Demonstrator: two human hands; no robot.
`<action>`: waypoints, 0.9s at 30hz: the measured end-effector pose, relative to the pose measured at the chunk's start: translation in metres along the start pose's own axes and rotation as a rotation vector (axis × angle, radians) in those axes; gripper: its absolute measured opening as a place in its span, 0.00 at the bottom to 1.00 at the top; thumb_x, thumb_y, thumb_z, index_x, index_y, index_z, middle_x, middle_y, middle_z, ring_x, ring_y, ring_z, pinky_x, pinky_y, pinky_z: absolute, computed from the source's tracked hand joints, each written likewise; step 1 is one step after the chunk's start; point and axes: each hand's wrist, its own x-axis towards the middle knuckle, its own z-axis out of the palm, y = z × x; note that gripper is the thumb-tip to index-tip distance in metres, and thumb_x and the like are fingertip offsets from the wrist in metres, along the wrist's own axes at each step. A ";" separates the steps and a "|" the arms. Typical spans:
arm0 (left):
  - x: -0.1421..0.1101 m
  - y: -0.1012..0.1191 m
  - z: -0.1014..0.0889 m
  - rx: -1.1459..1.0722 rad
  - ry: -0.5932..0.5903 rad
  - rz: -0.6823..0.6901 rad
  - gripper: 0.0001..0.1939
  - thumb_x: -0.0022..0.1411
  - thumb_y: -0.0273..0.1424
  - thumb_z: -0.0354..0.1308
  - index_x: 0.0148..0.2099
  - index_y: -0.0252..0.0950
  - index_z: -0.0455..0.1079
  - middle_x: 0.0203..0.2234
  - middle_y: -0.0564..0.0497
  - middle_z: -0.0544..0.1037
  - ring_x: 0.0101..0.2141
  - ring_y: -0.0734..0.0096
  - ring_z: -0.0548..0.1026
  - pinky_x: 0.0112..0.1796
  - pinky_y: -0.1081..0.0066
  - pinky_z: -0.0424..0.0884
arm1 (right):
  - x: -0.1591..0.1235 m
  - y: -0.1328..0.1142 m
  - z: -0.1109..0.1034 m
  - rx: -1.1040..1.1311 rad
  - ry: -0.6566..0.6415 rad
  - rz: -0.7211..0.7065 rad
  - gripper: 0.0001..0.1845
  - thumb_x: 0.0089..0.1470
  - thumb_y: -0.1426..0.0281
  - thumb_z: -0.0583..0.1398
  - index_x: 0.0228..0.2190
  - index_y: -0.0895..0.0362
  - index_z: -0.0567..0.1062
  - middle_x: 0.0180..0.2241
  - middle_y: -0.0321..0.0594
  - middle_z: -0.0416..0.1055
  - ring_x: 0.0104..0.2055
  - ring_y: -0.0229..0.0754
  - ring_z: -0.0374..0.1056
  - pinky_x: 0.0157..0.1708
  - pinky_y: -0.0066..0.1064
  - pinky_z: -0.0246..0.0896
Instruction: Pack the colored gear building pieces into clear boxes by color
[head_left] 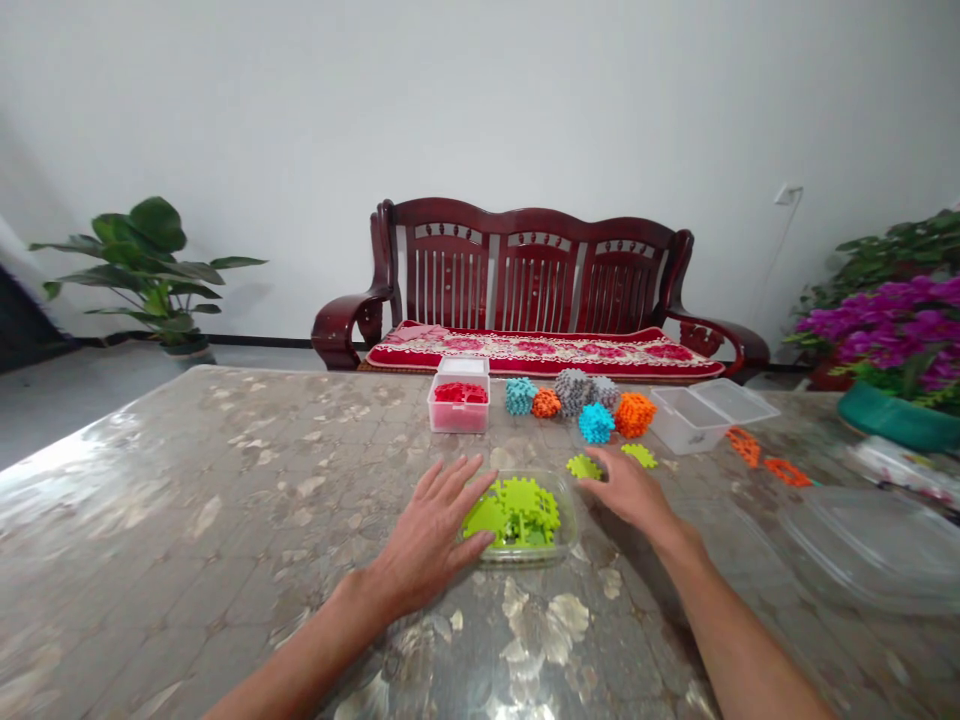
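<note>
A clear plastic container [571, 520] of lime-green toothed building pieces [517, 508] stands in front of me on the table. My left hand [442, 520] is open, fingers spread at the container's left rim, with nothing held. Just right of the container, my right hand [630, 490] has its thumb and fingers closed at the right edge of a green toothed piece [582, 466]. Another green toothed piece [640, 455] lies slightly beyond that hand.
Toothed balls in teal [520, 396], grey [574, 392], blue [597, 424] and orange [635, 414] stand behind, between a box with red pieces [459, 412] and an open clear box [686, 420]. Orange pieces [786, 472], a clear lid [877, 550] and a flower pot [900, 418] are right.
</note>
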 end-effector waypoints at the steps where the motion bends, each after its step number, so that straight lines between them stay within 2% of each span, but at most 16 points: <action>1: -0.002 -0.002 0.002 -0.018 0.022 -0.020 0.32 0.66 0.35 0.58 0.70 0.43 0.55 0.70 0.43 0.56 0.68 0.50 0.54 0.66 0.43 0.49 | -0.001 -0.007 0.002 -0.049 -0.007 0.006 0.28 0.51 0.63 0.65 0.54 0.57 0.74 0.54 0.51 0.75 0.57 0.57 0.68 0.57 0.46 0.61; 3: -0.007 -0.005 0.006 -0.066 0.040 -0.043 0.36 0.62 0.34 0.62 0.69 0.42 0.55 0.70 0.41 0.56 0.68 0.48 0.55 0.66 0.41 0.50 | -0.002 -0.017 0.003 -0.122 -0.020 0.011 0.29 0.51 0.63 0.65 0.54 0.58 0.74 0.54 0.53 0.74 0.57 0.58 0.68 0.56 0.46 0.61; 6: -0.012 -0.008 0.012 -0.137 0.047 -0.070 0.40 0.56 0.33 0.68 0.68 0.42 0.56 0.69 0.39 0.56 0.67 0.45 0.58 0.64 0.40 0.53 | -0.001 -0.020 0.002 -0.167 -0.039 0.031 0.26 0.53 0.67 0.63 0.54 0.59 0.73 0.53 0.52 0.75 0.55 0.56 0.69 0.55 0.41 0.60; 11: -0.015 -0.007 0.015 -0.201 0.057 -0.074 0.40 0.51 0.29 0.70 0.65 0.42 0.60 0.68 0.39 0.58 0.65 0.46 0.61 0.62 0.44 0.59 | 0.000 -0.012 -0.001 -0.219 -0.069 0.082 0.19 0.55 0.71 0.60 0.49 0.58 0.75 0.48 0.49 0.77 0.52 0.51 0.71 0.48 0.35 0.59; 14: -0.014 -0.004 0.016 -0.183 0.065 -0.062 0.40 0.50 0.28 0.70 0.64 0.43 0.63 0.68 0.40 0.57 0.65 0.44 0.60 0.62 0.43 0.58 | -0.001 -0.013 -0.005 -0.261 -0.086 0.083 0.16 0.55 0.72 0.59 0.46 0.58 0.75 0.46 0.49 0.77 0.50 0.51 0.71 0.45 0.34 0.58; 20: -0.011 -0.003 0.020 -0.218 0.062 -0.074 0.38 0.52 0.30 0.70 0.64 0.46 0.63 0.69 0.39 0.54 0.66 0.44 0.58 0.62 0.43 0.59 | -0.006 -0.017 -0.014 -0.346 -0.170 0.089 0.20 0.54 0.75 0.57 0.49 0.60 0.73 0.46 0.53 0.76 0.50 0.52 0.71 0.44 0.34 0.58; 27: -0.007 -0.009 0.025 -0.365 0.030 -0.133 0.43 0.49 0.35 0.73 0.66 0.44 0.62 0.70 0.37 0.52 0.66 0.41 0.58 0.61 0.44 0.60 | -0.007 -0.014 -0.019 -0.320 -0.165 0.086 0.23 0.49 0.77 0.57 0.49 0.60 0.73 0.45 0.53 0.78 0.50 0.52 0.73 0.44 0.34 0.61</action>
